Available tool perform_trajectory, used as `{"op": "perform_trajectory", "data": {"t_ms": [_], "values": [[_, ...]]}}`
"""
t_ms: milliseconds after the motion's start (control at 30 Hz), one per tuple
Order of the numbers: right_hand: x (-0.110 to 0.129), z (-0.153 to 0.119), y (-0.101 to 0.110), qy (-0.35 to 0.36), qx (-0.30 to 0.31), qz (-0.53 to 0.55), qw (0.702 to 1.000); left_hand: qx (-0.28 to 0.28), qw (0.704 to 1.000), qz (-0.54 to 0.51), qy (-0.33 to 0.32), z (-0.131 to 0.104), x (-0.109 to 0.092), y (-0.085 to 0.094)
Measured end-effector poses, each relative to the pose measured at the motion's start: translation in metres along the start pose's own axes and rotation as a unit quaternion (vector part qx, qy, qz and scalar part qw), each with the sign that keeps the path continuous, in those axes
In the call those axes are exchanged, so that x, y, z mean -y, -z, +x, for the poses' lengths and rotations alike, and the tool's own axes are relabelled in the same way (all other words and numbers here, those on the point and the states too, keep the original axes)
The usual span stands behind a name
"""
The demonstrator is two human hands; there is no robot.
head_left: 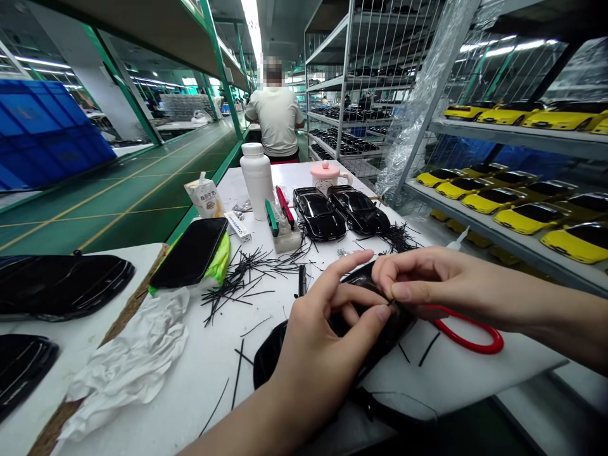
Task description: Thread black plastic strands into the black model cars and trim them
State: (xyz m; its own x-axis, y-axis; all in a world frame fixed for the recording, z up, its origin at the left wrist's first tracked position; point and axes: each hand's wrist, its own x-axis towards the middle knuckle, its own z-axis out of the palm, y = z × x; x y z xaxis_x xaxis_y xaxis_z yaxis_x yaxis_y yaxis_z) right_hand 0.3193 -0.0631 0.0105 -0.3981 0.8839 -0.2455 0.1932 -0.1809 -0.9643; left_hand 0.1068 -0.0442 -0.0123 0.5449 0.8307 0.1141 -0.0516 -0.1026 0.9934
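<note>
A black model car (268, 354) lies at the table's near edge, largely covered by my hands. My left hand (327, 329) rests over it, thumb and fingers bent around its upper side. From the right my right hand (418, 278) reaches in, thumb and index finger pinched at the car beside my left fingertips. What the pinch holds is too small to make out. Red scissor handles (475, 339) lie under my right wrist. Thin black strips (247, 272) are scattered on the table left of the car.
Two black model cars (319, 212), a white bottle (257, 180) and a pink-lidded mug (325, 174) stand farther back. A phone (190, 253) and crumpled paper (137, 354) lie left. Racks of yellow cars (532, 215) stand right; a person (274, 117) sits ahead.
</note>
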Motion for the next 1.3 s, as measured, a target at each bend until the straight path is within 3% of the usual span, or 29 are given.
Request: {"op": "perform_trajectory", "data": {"t_ms": [1300], "values": [[0.0012, -0.0024, 0.0025, -0.003, 0.071, 0.017, 0.997, 0.018, 1.000, 0.008, -0.010, -0.0003, 0.0005, -0.0002]]}}
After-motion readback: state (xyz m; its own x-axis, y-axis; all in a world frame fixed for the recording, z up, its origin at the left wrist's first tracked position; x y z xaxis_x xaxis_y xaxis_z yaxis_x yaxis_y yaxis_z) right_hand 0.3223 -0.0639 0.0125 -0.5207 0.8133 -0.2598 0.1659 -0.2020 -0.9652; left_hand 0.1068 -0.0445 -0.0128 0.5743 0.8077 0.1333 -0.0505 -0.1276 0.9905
